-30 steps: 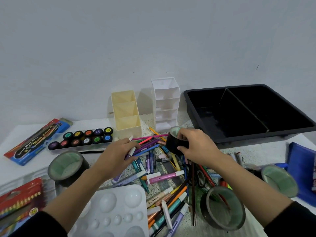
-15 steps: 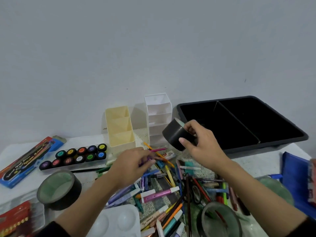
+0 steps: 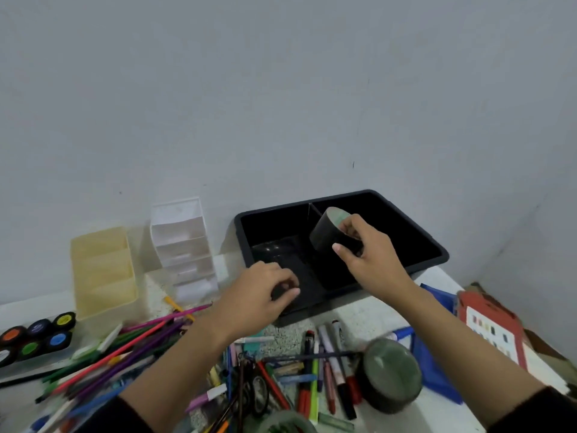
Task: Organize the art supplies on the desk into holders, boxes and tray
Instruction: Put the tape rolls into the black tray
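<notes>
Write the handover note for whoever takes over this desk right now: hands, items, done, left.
Right hand: holds a black tape roll over the black tray, by its divider, not yet set down.
Left hand: fingers curled at the tray's near rim; its grip is unclear.
Things: nothing visible in the tray, the yellow holder or the white holder. Pens and pencils lie loose on the desk, a second tape roll beside them.
Done: nothing stored yet.
Left: tape rolls, pens and pencils, paint pots.

Looks like a home art corner: white table (image 3: 368, 310) against bare wall (image 3: 281, 104), strewn with coloured pens (image 3: 131, 351), paint pots (image 3: 37, 339), tape rolls (image 3: 388, 375), plastic holders (image 3: 103, 273).
</notes>
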A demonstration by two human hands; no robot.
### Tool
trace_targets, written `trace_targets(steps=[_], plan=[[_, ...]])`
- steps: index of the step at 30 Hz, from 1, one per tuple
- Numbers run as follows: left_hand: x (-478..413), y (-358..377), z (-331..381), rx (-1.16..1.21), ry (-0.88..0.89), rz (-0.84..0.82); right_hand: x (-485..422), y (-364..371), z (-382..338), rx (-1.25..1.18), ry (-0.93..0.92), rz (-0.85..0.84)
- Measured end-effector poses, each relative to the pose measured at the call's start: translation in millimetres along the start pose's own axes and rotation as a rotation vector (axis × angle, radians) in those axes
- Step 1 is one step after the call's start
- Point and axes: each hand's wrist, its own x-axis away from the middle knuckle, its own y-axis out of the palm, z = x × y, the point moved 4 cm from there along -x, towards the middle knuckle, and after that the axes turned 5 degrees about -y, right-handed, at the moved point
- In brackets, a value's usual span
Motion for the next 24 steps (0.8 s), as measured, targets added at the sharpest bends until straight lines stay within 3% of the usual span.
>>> trace_targets(steps=[12,18,24], plan=[[-10.6,17.2,-14.3,0.027,-0.128,-0.077,-11.6,6.4,28.1,0.122,-0.098,-0.097],[-14.9,18.5,-24.3,-0.070,-0.218,0.100,-45.0,31.6,37.8,0.180,-0.288,-0.268],[-30.4,24.0,-18.7,-0.171,-0.353,0.092,-69.9,16.8,63.5,0.097,-0.371,-0.155]])
